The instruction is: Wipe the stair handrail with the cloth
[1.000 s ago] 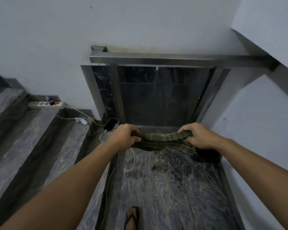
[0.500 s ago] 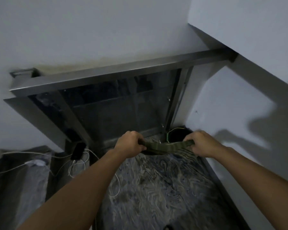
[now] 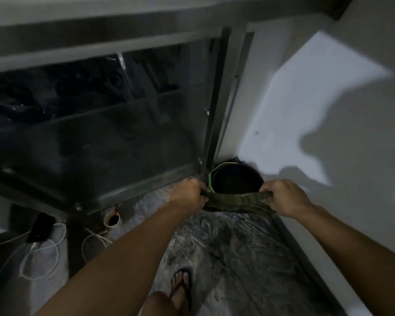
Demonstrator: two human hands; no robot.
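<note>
Marbled stair flooring filled the lower frame, with white cables and a dark phone at eight o'clock. Across the top, the metal handrail ran nine to two o'clock, untouched. At centre, the left hand and right hand each gripped one end of the green cloth, stretched horizontally in front of a dark bucket.

Handrail motion-blurred, cut by the left frame edge. Both ends of cloth hidden inside left hand and right hand. Near rim of bucket hidden behind cloth. Phone dark; details unreadable.
</note>
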